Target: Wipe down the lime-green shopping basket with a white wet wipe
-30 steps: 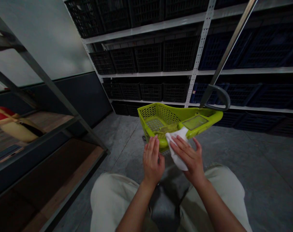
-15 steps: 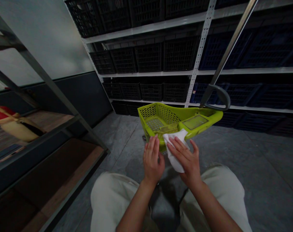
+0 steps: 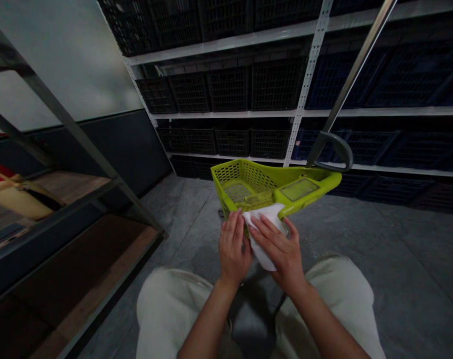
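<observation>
A lime-green plastic basket (image 3: 249, 182) on wheels stands on the grey floor in front of my knees, with a grey handle (image 3: 337, 147) on a metal pole at its right. My left hand (image 3: 232, 247) rests flat against the basket's near side, fingers stretched out and together. My right hand (image 3: 277, 249) presses a white cloth (image 3: 262, 224) against the same near rim, fingers laid flat on the cloth.
Shelving (image 3: 301, 94) filled with dark plastic crates covers the wall behind the basket. A metal rack (image 3: 73, 144) with wooden boards stands at the left, holding a red and yellow object (image 3: 9, 192). My knees in light trousers (image 3: 166, 309) fill the bottom.
My right hand has slid the white cloth leftward along the basket's near rim, close to my left hand. The left hand stays on the basket.
</observation>
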A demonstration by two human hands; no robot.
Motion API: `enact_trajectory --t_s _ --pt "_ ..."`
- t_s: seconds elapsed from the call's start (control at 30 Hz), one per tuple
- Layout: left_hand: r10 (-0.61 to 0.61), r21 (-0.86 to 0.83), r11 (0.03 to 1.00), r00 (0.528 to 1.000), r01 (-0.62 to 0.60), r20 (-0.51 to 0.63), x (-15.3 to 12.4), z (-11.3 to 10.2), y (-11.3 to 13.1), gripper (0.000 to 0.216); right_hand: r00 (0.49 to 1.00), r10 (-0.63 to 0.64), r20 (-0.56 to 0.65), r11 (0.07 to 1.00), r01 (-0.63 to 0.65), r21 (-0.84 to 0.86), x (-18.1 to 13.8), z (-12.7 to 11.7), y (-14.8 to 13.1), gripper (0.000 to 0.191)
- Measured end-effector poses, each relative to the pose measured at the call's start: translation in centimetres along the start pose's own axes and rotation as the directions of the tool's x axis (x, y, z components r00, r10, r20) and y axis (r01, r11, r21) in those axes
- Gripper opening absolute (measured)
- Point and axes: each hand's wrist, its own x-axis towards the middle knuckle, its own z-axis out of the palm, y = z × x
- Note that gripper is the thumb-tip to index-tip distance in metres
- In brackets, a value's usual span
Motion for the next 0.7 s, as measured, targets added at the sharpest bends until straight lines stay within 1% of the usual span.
enact_trajectory --t_s 0.07,0.13,0.2,0.23,0.3,0.4,0.47,0.5,0.57,0.6,0.7 --pt "-0.019 0.02 1.0 1.0 0.019 0.012 0.1 -0.1 0.0 0.066 0.998 0.058 -0.035 0.998 -0.059 -0.034 -0.2 -0.6 1.6 0.047" --pt "-0.022 0.024 0.999 1.0 0.022 0.019 0.2 -0.1 0.0 0.069 0.981 0.153 -0.116 0.984 -0.162 -0.079 -0.3 -1.1 3.1 0.045" --pt "-0.023 0.018 1.0 1.0 0.023 0.013 0.2 -0.1 0.2 0.07 0.956 0.223 -0.191 0.963 -0.247 -0.109 -0.2 -1.2 3.7 0.044" --pt "-0.026 0.013 1.0 1.0 0.026 0.008 0.2 0.0 0.3 0.07 0.951 0.234 -0.203 0.959 -0.26 -0.114 -0.1 -1.1 3.4 0.044" --pt "-0.037 0.002 0.999 0.999 0.037 -0.003 0.1 0.2 0.5 0.068 0.966 0.205 -0.156 0.972 -0.22 -0.087 0.3 -0.7 2.2 0.045" --pt "-0.024 -0.019 1.0 1.0 0.024 -0.014 0.0 0.3 0.4 0.064 0.996 0.083 -0.032 0.996 -0.083 -0.006 0.7 0.0 0.0 0.046" --pt "-0.001 -0.018 1.0 1.0 0.001 -0.017 0.0 0.2 0.2 0.063 1.0 0.022 0.002 1.0 -0.022 0.014 0.8 0.2 -0.5 0.046" --pt "0.0 -0.008 1.0 1.0 0.0 -0.011 0.1 0.1 0.1 0.063 1.0 0.006 0.002 1.0 -0.006 0.006 0.7 0.1 -0.2 0.045" --pt "-0.011 0.013 1.0 1.0 0.011 0.011 0.2 0.0 0.0 0.066 1.0 0.017 -0.024 1.0 -0.017 -0.024 0.5 -0.2 1.1 0.046" --pt "-0.016 0.02 1.0 1.0 0.015 0.024 0.2 -0.1 0.0 0.067 0.998 0.045 -0.055 0.998 -0.047 -0.045 0.4 -0.4 1.9 0.046" --pt "-0.013 0.023 1.0 0.999 0.012 0.038 0.3 -0.2 0.1 0.07 0.969 0.187 -0.16 0.974 -0.204 -0.102 0.2 -0.9 3.5 0.045"
